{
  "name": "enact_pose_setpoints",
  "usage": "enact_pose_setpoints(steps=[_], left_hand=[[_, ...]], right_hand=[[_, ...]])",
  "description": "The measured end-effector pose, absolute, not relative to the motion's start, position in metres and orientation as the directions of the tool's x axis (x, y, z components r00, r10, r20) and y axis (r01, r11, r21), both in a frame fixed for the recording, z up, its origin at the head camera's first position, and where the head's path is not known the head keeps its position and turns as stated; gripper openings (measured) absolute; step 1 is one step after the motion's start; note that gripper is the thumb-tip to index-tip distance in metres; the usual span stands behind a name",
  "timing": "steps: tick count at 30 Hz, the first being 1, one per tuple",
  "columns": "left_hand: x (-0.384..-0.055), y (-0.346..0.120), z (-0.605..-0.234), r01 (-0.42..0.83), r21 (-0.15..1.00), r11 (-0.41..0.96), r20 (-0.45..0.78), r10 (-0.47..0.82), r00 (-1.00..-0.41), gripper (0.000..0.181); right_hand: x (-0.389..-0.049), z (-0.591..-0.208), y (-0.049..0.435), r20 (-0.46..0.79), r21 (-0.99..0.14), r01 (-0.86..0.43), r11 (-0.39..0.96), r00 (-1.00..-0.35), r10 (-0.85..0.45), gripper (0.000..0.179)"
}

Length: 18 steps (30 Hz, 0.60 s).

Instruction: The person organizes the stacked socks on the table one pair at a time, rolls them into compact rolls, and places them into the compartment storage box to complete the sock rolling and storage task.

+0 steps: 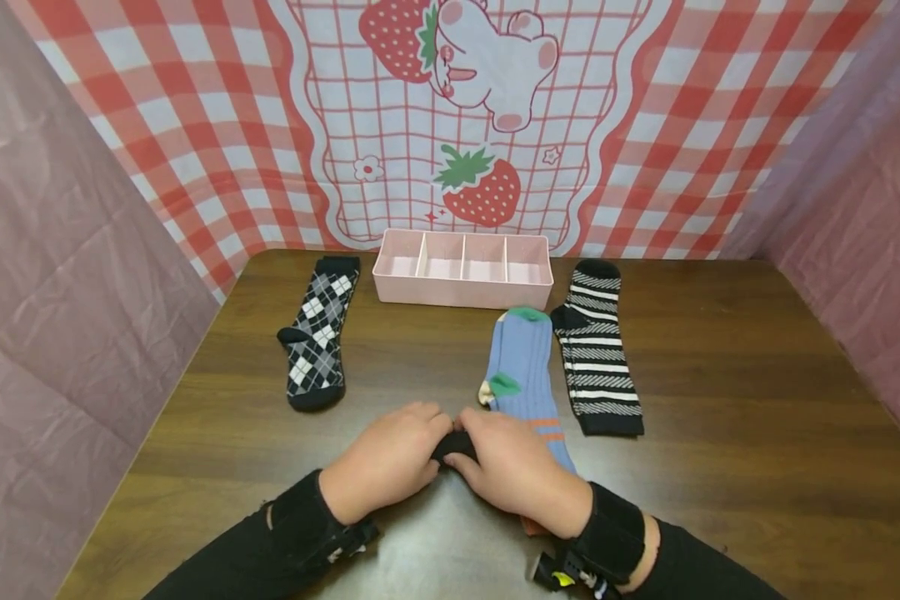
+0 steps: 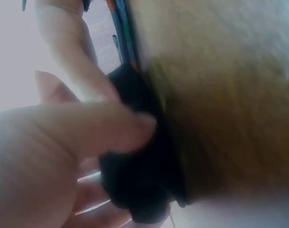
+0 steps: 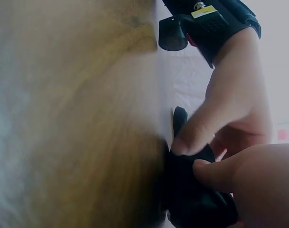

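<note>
Both hands meet over the table around a bunched black sock (image 1: 454, 448). My left hand (image 1: 388, 458) grips one end of it, and its thumb presses on the dark cloth (image 2: 135, 178) in the left wrist view. At the other end, my right hand (image 1: 521, 467) holds the sock between thumb and fingers; the right wrist view shows both thumbs on the black fabric (image 3: 194, 192). A blue pair of socks (image 1: 523, 354) with green heel and toe and orange stripes lies partly hidden beneath the right hand and wrist.
A pink box (image 1: 461, 292) with several compartments stands at the table's back edge. On the left lies a black-and-grey argyle sock (image 1: 317, 333); on the right, a black-and-white striped sock (image 1: 602, 350). Behind the wooden table (image 1: 727, 400) hangs a checked strawberry cloth (image 1: 225, 125).
</note>
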<state>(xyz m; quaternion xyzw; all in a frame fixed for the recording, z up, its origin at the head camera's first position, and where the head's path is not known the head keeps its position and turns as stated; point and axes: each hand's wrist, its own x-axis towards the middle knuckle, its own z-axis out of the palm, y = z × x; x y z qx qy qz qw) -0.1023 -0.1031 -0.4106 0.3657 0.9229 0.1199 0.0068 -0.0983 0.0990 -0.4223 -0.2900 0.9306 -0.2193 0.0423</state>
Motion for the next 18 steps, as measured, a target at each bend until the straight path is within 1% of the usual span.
enact_pose_setpoints(steps=[2,5,10,14,18], left_hand=[[-0.1026,-0.103,-0.4117,0.68,0.2,0.705,0.093,0.678,-0.73,0.024],[-0.1028,-0.1031,-0.4132,0.674,0.203,0.71,0.109,0.667,-0.737,0.022],[-0.1039,-0.1027,-0.4149,0.64,0.266,0.721,0.102,0.639,-0.762,0.021],[-0.1042,-0.1027,-0.4153,0.602,0.327,0.729,0.105,0.605,-0.79,0.021],[-0.1033,-0.1018,-0.4148,0.55,0.406,0.73,0.1,0.562,-0.821,0.024]], right_hand=[[-0.0979,-0.4224,0.099,0.045,-0.438,-0.517,0.736,-0.83,-0.556,0.029],[-0.0978,-0.4223,0.0988,0.069,-0.456,-0.515,0.726,-0.834,-0.548,0.032],[-0.1,-0.4209,0.0991,0.176,-0.454,-0.54,0.709,-0.834,-0.522,0.039],[-0.1006,-0.4214,0.099,0.203,-0.421,-0.54,0.729,-0.84,-0.504,0.044],[-0.0988,-0.4214,0.098,0.225,-0.405,-0.508,0.76,-0.861,-0.455,0.045]])
